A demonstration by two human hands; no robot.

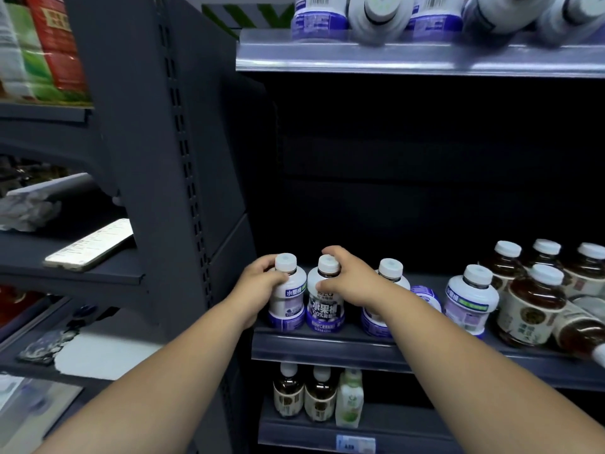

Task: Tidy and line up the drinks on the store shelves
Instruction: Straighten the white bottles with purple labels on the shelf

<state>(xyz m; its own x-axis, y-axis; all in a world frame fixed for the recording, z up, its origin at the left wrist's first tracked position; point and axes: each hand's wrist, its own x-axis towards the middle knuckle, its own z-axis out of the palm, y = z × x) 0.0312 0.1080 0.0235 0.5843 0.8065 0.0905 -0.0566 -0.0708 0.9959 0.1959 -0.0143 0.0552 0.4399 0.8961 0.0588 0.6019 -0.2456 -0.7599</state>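
On the middle shelf [327, 350] stand white-capped bottles with purple-and-white labels. My left hand [258, 286] grips the leftmost bottle [287, 299] from its left side. My right hand [350, 280] grips the second bottle [325, 303] around its neck and shoulder. A third purple bottle [389, 273] stands just behind my right wrist, partly hidden. Another one [425, 294] lies on its side, and a further one [469, 299] stands upright to the right.
Brown tea bottles [532, 306] crowd the right of the shelf, one lying on its side [579, 329] at the front edge. The upper shelf [419, 57] holds more purple bottles, some toppled. The lower shelf holds two brown bottles [304, 393] and a green one [349, 398]. A dark upright [183, 158] stands left.
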